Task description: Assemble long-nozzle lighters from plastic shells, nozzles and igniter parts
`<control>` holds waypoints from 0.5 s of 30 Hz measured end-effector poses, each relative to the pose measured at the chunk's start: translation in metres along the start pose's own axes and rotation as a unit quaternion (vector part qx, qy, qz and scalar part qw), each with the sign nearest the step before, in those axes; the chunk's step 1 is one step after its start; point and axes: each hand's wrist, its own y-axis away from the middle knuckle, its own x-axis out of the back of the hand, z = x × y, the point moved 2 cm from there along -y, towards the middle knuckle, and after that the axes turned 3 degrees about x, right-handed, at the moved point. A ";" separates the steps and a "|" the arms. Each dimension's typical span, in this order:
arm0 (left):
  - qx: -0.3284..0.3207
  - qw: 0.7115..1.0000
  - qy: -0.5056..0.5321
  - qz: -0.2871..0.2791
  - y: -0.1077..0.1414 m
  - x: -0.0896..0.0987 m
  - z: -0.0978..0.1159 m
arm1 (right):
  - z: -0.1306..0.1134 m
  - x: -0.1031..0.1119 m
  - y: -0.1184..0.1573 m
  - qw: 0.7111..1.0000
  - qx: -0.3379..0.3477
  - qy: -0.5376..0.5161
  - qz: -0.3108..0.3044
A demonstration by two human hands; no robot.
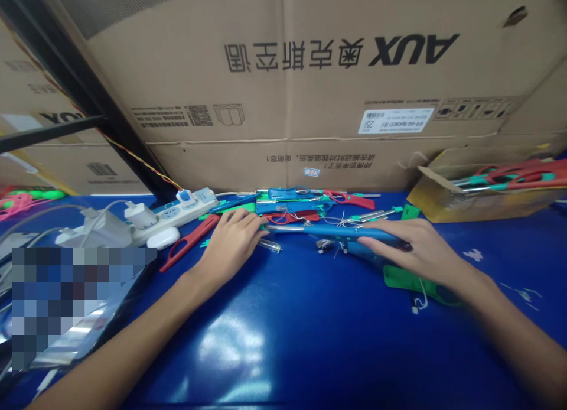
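Observation:
A blue long-barrelled gas lighter [330, 230] lies level across the middle, its metal tube pointing left. My right hand [416, 247] is closed around its handle end, thumb and fingers on the blue body. At the tube's tip, my left hand [234, 241] is closed with its fingertips pinching near a small green piece [264, 227]; its palm side is hidden. Just beneath my right hand rests a green handle half [403, 278] with a white wire. Beyond both hands lie several red, blue and green lighter parts [292, 207], and a red handle part [188, 243] sits left.
An open carton [478, 204] holding red lighters stands at the right. A white power strip [177, 212] with plugs and a white earphone case [162, 238] are at left, near a pixelated device [75, 303]. A large cardboard box [283, 91] walls off the blue table's [283, 339] back.

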 end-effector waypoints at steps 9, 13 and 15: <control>-0.097 0.985 0.138 0.033 0.003 0.015 0.035 | -0.018 -0.012 -0.002 0.998 0.046 -0.037 -0.022; -0.104 0.982 0.148 0.044 0.007 0.013 0.041 | -0.025 -0.018 -0.001 0.996 0.072 -0.045 -0.039; -0.101 0.983 0.148 0.046 0.007 0.011 0.040 | -0.026 -0.018 0.000 0.995 0.081 -0.044 -0.044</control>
